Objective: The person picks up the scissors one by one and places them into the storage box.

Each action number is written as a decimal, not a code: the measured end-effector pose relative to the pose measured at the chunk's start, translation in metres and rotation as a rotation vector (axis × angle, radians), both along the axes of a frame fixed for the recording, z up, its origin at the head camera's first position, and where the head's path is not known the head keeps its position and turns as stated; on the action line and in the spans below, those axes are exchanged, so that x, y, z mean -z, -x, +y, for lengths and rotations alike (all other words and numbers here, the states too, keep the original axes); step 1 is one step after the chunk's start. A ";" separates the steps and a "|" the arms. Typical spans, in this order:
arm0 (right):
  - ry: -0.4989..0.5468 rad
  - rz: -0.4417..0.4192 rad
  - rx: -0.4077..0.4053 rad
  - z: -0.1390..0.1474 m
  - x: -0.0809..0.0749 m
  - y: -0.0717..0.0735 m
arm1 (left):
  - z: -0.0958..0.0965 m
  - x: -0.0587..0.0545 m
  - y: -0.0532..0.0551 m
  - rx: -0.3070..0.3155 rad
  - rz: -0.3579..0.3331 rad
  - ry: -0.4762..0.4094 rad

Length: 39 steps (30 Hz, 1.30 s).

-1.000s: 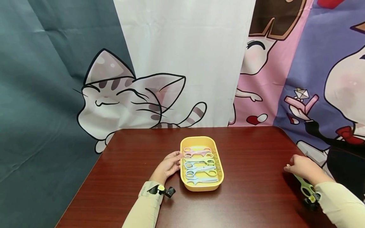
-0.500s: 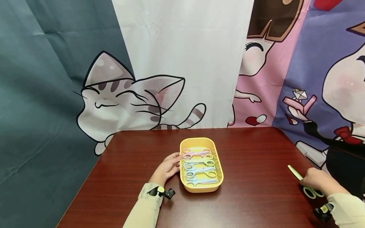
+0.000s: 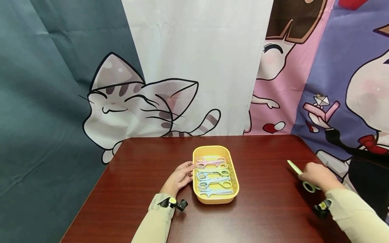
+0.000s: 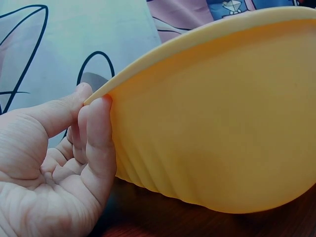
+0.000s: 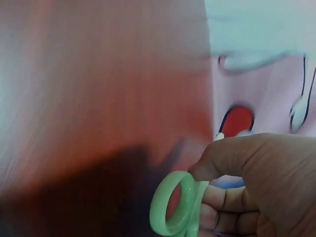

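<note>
My left hand (image 3: 180, 176) pinches the left rim of a yellow tray (image 3: 216, 200), its thumb over the edge and fingers against the outer wall, as the left wrist view shows close up. Inside the tray several small pink, green and blue scissors (image 3: 212, 181) lie crosswise in a column. Off to the right, my right hand (image 3: 317, 175) grips a pair of light green scissors (image 3: 308, 186) near the middle, above the table. Their tip points to the far left and their handle loops (image 5: 173, 205) hang out below the hand; the hand covers the pivot.
The dark red-brown table (image 3: 261, 168) reaches back to a printed cloth backdrop (image 3: 194, 67) with cartoon figures. Bare tabletop lies between the tray and my right hand. A small black camera (image 3: 181, 205) sits on my left wrist.
My right hand has drawn the green scissors away from the table's right side, toward the tray, and the scissors show more plainly. My left hand and the tray stay put.
</note>
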State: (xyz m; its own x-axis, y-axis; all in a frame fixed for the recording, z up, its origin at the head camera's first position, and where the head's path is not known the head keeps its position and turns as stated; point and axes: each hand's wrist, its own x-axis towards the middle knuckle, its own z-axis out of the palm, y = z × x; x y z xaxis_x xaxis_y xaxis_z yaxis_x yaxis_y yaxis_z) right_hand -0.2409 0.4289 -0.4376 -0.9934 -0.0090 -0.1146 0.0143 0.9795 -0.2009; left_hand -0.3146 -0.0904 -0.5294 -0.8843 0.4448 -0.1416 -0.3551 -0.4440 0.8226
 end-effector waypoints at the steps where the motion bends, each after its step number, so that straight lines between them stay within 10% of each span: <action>1: 0.010 0.016 -0.012 -0.011 -0.003 0.005 | 0.000 0.000 0.000 -0.003 -0.001 0.005; 10: 0.053 0.166 -0.248 -0.129 -0.031 0.041 | 0.001 0.000 0.000 0.006 0.010 0.008; 20: -0.060 0.331 -0.600 -0.232 -0.039 0.040 | -0.001 -0.002 0.002 -0.010 -0.011 -0.003; 27: -0.107 0.352 -0.767 -0.264 -0.022 0.029 | -0.002 -0.002 0.002 0.004 0.006 -0.026; 39: -0.123 0.262 -0.833 -0.276 0.006 0.015 | -0.001 -0.001 0.000 0.010 0.003 -0.033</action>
State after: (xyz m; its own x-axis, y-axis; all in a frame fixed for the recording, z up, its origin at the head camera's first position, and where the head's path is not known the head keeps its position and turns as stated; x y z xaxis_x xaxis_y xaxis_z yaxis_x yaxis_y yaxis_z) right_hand -0.2562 0.1524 -0.4437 -0.6642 -0.7444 0.0682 -0.7456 0.6663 0.0100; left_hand -0.3146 -0.0909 -0.5280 -0.8802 0.4581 -0.1240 -0.3572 -0.4673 0.8087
